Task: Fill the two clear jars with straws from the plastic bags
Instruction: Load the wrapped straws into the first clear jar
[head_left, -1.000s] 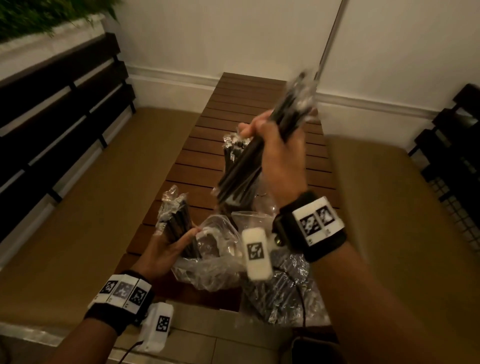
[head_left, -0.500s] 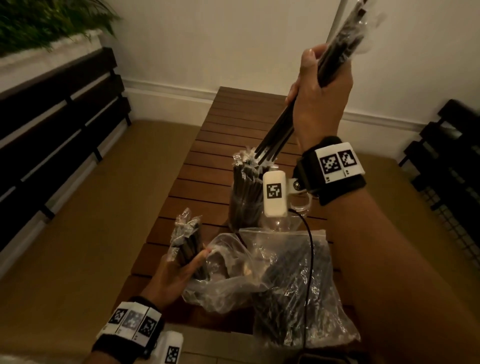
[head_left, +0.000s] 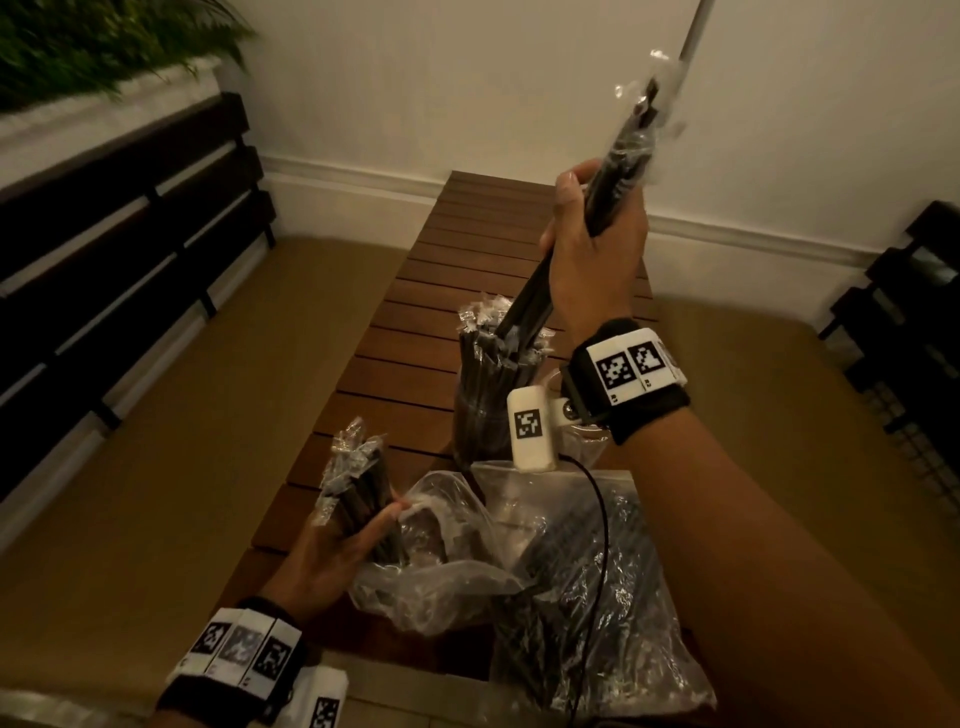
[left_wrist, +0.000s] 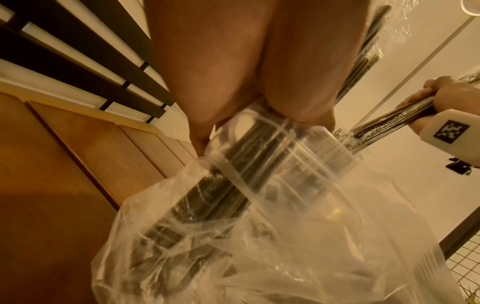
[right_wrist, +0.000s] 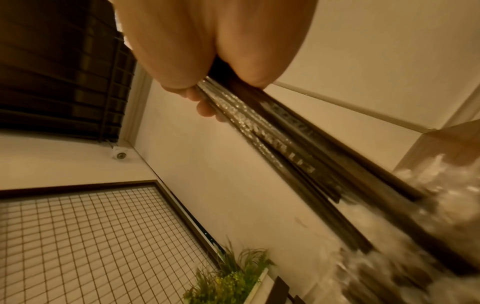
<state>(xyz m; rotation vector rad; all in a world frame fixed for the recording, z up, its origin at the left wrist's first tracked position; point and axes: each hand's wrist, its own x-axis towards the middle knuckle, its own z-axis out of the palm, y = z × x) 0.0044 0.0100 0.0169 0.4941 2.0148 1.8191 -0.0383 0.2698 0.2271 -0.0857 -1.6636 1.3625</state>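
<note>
My right hand is clenched round a bundle of black wrapped straws, held aloft and tilted, its lower ends dipping among the straws already standing in the far jar, which sits near the middle of the slatted wooden table and looks packed, clear wrapper tips bristling above its rim. My left hand grips a second clutch of wrapped straws near the table's near-left edge; from the left wrist view these seem to stand in a clear jar half swallowed by a crumpled plastic bag, though I cannot tell how full that jar is. Just right of it, at the table's near-right corner, lies a larger plastic bag with many dark straws inside, its near end hanging over the edge. Dark slatted benches flank the table, with a planter of greenery at top left.
</note>
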